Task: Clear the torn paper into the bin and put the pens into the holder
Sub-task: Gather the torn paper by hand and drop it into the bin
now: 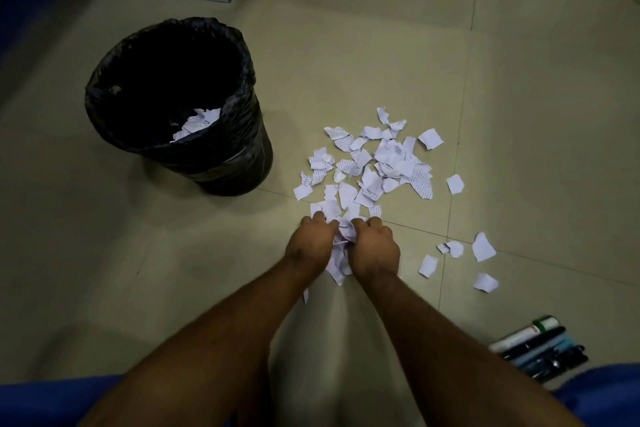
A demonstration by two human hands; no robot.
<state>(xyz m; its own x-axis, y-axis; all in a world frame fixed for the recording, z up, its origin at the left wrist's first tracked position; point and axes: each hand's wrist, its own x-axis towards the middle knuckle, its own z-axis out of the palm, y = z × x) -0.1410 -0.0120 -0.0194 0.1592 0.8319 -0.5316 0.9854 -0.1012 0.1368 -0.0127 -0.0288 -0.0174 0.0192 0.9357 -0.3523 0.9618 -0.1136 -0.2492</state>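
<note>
Both hands, left hand (311,243) and right hand (372,246), are gathering white torn paper scraps (341,253), fingers curled round them; next, carrying them to the black lined bin (242,149).

Dim, murky light; the floor (346,55) brightest beyond the bin (214,163), corners darkened, straight tile lines bowing outward.

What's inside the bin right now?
A few torn paper scraps lie inside the bin, against the near side of its black liner. The rest of the inside is too dark to see.
</note>
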